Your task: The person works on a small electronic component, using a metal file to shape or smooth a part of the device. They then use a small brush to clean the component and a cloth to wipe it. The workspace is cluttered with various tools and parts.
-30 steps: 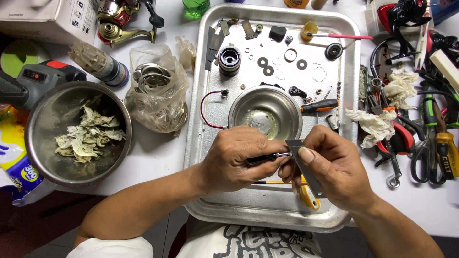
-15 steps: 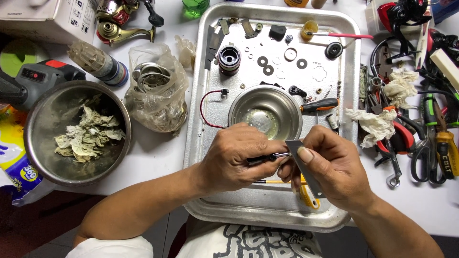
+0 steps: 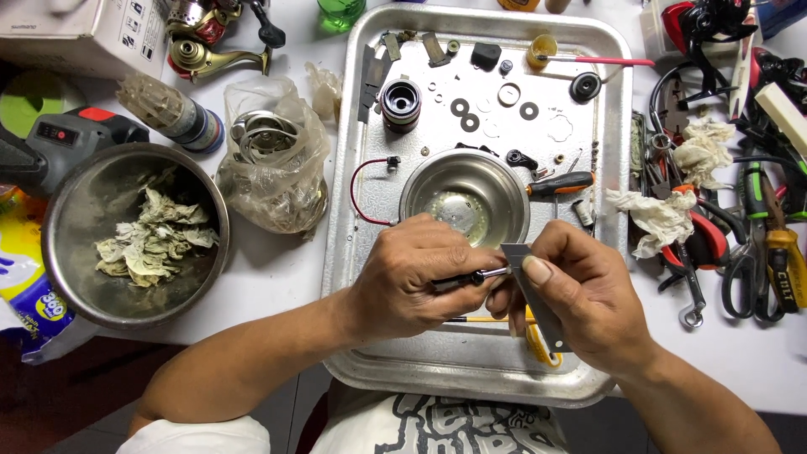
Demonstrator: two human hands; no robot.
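My left hand (image 3: 416, 282) is closed around a thin dark rod with a small metal end (image 3: 477, 275), held level over the near part of a metal tray (image 3: 349, 193). My right hand (image 3: 580, 294) pinches a flat grey metal strip (image 3: 534, 294) that slants down toward me, its thumb pressed on the strip's top end. The rod's tip meets the strip between the two hands. Below the hands lies a yellow-handled tool (image 3: 538, 345), partly hidden.
On the tray sit a small steel bowl (image 3: 464, 197), a black spool (image 3: 401, 102), washers (image 3: 465, 113), a red wire (image 3: 361, 189) and an orange-handled screwdriver (image 3: 559, 185). Left: a large steel bowl of crumpled paper (image 3: 134, 235) and a plastic bag (image 3: 273, 164). Right: pliers (image 3: 769, 244), rags (image 3: 660, 219).
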